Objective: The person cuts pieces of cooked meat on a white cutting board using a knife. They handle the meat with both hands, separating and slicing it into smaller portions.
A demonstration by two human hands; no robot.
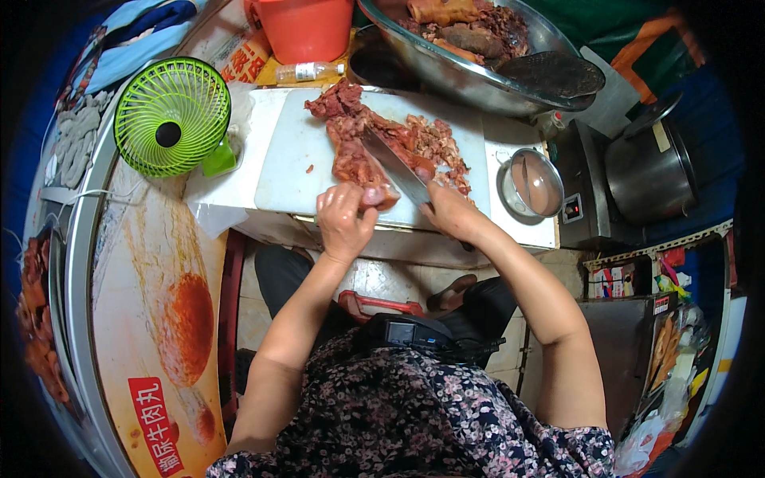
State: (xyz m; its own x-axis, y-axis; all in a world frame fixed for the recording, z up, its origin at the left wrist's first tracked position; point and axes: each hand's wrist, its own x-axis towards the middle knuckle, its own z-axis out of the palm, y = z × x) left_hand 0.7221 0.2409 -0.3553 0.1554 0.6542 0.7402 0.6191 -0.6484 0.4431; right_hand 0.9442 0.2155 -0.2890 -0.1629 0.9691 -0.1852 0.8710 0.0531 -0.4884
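A long piece of reddish-brown meat (pixel 352 152) lies on a white cutting board (pixel 290 155). At its near end, my left hand (pixel 343 218) presses and grips the meat with curled fingers. My right hand (pixel 451 212) holds a knife (pixel 394 164) whose broad blade slants up and to the left across the meat, between the long piece and a strip on its right. The far end of the blade rests against the meat. Chopped meat (pixel 439 146) is heaped on the board's right side, and a small scrap (pixel 309 169) lies at the left.
A steel bowl of cloudy liquid (pixel 535 182) stands right of the board, with a thin utensil inside. A large metal basin (pixel 454 83) of meat stands behind. Left is a green fan (pixel 171 118); a plastic bottle (pixel 308 72) lies before a red bucket (pixel 311 30). Far right stands a pot (pixel 648 173).
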